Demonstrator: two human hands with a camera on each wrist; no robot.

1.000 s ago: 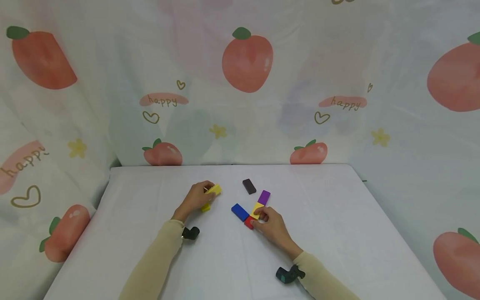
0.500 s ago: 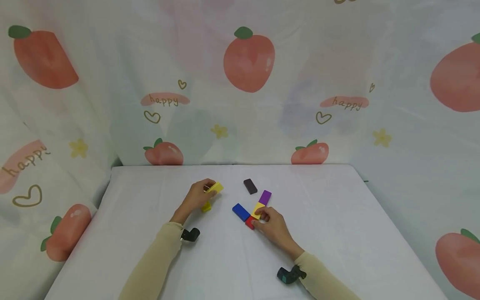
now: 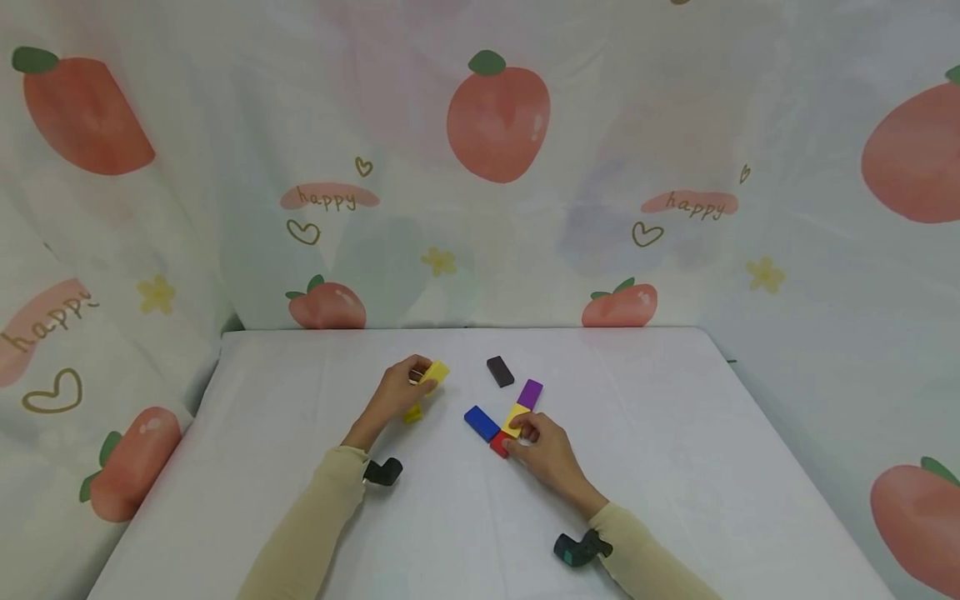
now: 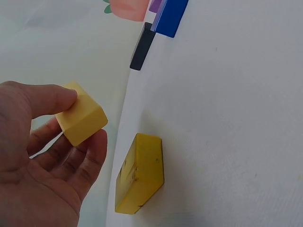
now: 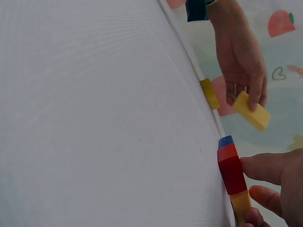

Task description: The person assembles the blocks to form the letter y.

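My left hand (image 3: 393, 390) pinches a yellow block (image 4: 85, 116) between thumb and fingers, raised over the table. Below it a darker yellow block (image 4: 142, 172) with marks on its face rests on the cloth. My right hand (image 3: 549, 450) is at a row of blocks lying on the table. Its thumb touches the red block (image 5: 231, 165), and its curled fingers are on the light yellow block (image 3: 516, 412) adjoining it. A blue block (image 3: 482, 423) runs off from the red one to the far left, and a purple block (image 3: 530, 394) continues beyond the light yellow one.
A dark brown or black block (image 3: 500, 372) lies by itself behind the row. White cloth covers the table (image 3: 637, 417); a printed curtain (image 3: 495, 250) hangs behind its far edge and along the sides. Both wrists wear small black cameras (image 3: 581, 550).
My left hand has turned its yellow block to a steeper tilt and shifted it slightly up and right. The right hand and the row of blocks have kept their places.
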